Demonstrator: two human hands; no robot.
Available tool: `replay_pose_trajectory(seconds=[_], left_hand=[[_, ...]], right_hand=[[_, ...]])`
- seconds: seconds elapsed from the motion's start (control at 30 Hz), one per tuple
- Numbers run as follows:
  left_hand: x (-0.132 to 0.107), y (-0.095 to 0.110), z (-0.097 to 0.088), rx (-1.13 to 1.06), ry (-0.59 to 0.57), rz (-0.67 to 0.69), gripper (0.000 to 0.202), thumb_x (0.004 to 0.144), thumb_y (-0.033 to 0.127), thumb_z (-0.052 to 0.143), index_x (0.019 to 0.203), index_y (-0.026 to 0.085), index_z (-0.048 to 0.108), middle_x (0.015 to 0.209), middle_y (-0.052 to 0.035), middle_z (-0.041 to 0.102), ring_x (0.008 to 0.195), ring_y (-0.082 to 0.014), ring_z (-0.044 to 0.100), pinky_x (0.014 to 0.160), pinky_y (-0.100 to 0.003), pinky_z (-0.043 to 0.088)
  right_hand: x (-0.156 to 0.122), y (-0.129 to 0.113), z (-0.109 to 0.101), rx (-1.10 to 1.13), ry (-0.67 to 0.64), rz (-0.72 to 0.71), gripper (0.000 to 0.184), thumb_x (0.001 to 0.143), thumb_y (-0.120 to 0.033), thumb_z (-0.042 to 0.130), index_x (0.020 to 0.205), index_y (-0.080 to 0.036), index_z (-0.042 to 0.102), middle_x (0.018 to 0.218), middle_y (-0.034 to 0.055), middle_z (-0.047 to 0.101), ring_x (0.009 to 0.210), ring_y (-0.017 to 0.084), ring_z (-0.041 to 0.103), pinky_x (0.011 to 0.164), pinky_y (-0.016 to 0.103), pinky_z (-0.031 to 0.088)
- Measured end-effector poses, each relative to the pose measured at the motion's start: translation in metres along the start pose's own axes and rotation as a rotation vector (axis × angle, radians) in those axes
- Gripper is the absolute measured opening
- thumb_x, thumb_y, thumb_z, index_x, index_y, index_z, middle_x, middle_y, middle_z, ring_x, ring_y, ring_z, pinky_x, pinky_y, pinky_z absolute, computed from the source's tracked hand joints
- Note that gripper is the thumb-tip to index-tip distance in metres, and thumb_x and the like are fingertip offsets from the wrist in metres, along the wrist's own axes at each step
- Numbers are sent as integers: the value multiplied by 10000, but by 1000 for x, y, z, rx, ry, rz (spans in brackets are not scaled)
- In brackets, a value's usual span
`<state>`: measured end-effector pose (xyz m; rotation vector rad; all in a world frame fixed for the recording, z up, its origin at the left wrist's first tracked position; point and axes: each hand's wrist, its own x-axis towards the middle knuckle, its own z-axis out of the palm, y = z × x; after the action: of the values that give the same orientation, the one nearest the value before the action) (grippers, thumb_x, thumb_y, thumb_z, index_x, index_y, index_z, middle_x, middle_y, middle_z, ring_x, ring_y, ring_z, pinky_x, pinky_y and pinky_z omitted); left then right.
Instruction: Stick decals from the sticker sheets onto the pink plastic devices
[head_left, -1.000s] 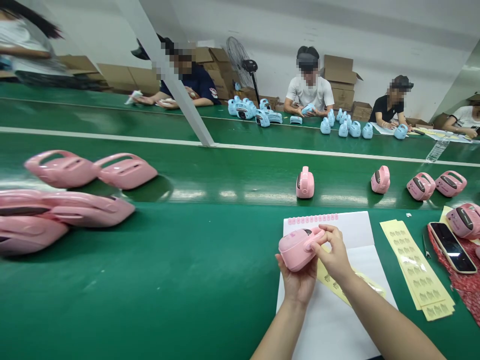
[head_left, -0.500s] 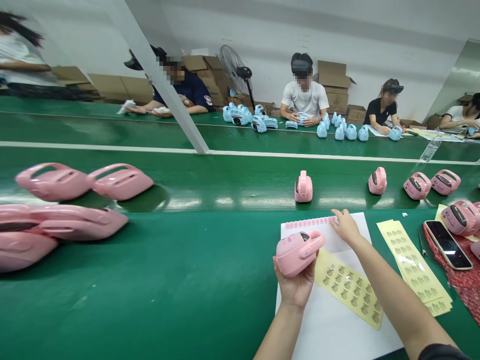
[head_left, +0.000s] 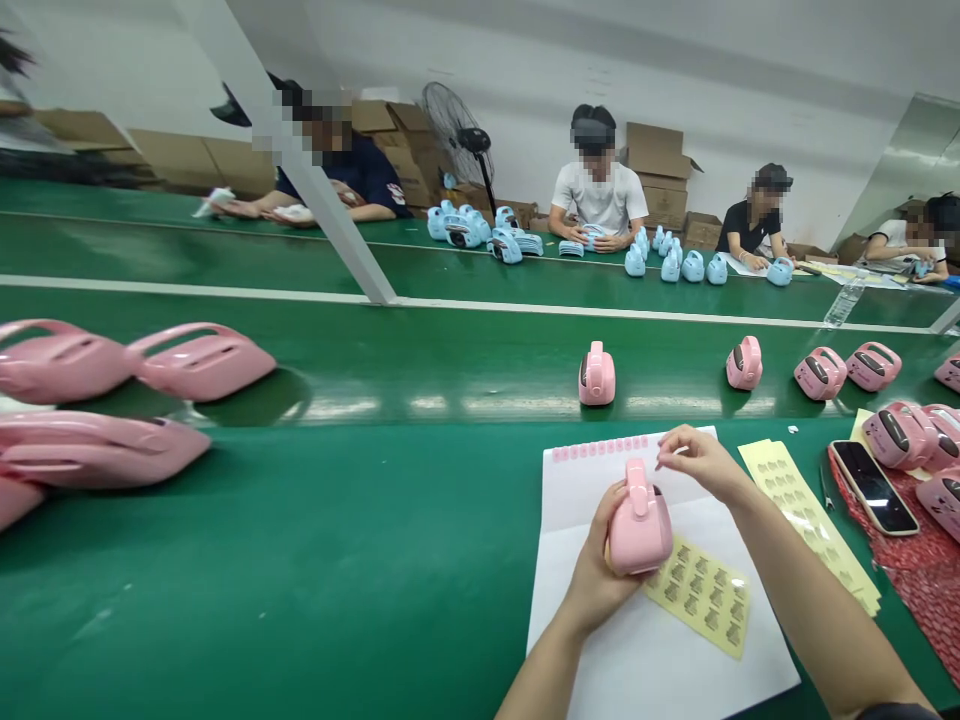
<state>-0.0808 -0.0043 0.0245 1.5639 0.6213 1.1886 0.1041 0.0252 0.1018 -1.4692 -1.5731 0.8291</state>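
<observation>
My left hand (head_left: pixel 596 580) grips a small pink toy with a handle (head_left: pixel 640 520), held upright over a white paper sheet (head_left: pixel 637 650). My right hand (head_left: pixel 694 462) hovers just above and right of the toy, thumb and forefinger pinched together on something too small to make out. A row of small pink stickers (head_left: pixel 600 449) lines the top edge of the sheet. A yellow sticker sheet (head_left: pixel 701 592) lies on the paper under the toy.
More pink toys (head_left: pixel 597 375) stand on the green belt (head_left: pixel 337 540), with pink shells (head_left: pixel 195 358) at left. Yellow sticker sheets (head_left: pixel 802 510), a phone (head_left: pixel 872 487) and red mesh lie at right. Several people handle blue toys (head_left: pixel 679 265) across the far table.
My right hand came back from the pink sticker row toward the toy with its fingers pinched. My left hand turned the toy from lying sideways to handle-up.
</observation>
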Motion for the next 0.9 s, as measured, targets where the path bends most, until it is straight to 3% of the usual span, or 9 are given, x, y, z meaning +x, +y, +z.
replay_pose_trajectory(seconds=[0.1, 0.27, 0.67, 0.9], left_hand=[[-1, -4, 0, 111, -119, 97, 760, 628, 151, 695, 1286, 317, 352, 1390, -101, 309, 1284, -330, 288, 1012, -517, 279], [-2, -8, -1, 169, -143, 162, 767, 660, 129, 667, 1312, 335, 319, 1400, -109, 295, 1288, -339, 279, 995, -533, 290], [-3, -11, 0, 55, -92, 96, 728, 621, 125, 701, 1266, 326, 429, 1381, -98, 357, 1288, -344, 280, 1013, -544, 256], [-3, -11, 0, 74, -98, 124, 722, 641, 139, 684, 1277, 337, 405, 1390, -86, 340, 1286, -342, 284, 1013, -539, 265]], right_hand=[[-22, -30, -7, -3, -218, -11, 41, 672, -206, 664, 656, -195, 628, 809, 1, 514, 780, 138, 520, 706, 282, 438], [-37, -51, -1, -116, -214, 56, 122, 647, -87, 654, 594, -190, 616, 780, -11, 458, 762, 131, 487, 731, 290, 426], [-45, -38, 11, -129, -68, -35, 160, 684, -67, 618, 589, -189, 579, 754, -5, 456, 745, 142, 489, 710, 312, 439], [-52, -20, 15, -265, 21, -364, 84, 731, -144, 608, 708, -221, 633, 810, 30, 495, 784, 167, 497, 679, 324, 458]])
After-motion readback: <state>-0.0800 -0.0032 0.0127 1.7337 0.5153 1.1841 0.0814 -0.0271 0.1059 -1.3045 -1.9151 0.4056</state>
